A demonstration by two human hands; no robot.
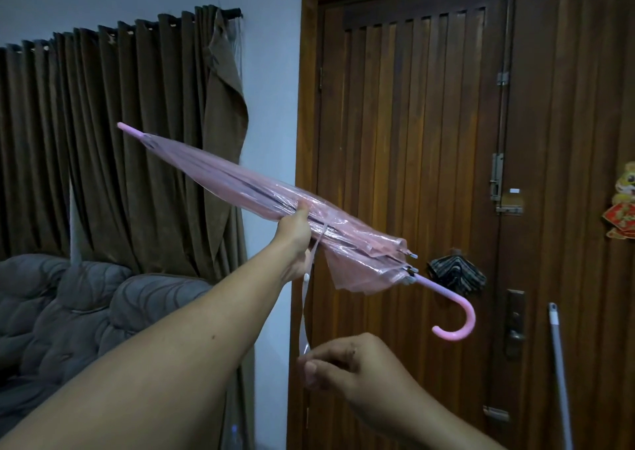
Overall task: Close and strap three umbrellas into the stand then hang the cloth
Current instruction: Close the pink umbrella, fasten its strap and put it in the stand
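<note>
A folded pink see-through umbrella (240,188) is held out in the air, its tip up to the left and its pink hooked handle (457,322) down to the right. My left hand (295,233) grips it around the middle of the canopy. From there its thin pale strap (305,312) hangs down loose. My right hand (350,363) pinches the lower end of that strap between thumb and fingers. The canopy folds near the handle are loose. A dark checked cloth (455,274) hangs on the door behind the handle. No stand is in view.
A brown wooden door (412,140) with latches fills the right half. Dark curtains (103,140) hang at the left above a grey sofa (86,312). A pale pole (560,374) leans at the door's lower right. A red and gold decoration (623,205) is stuck at the far right.
</note>
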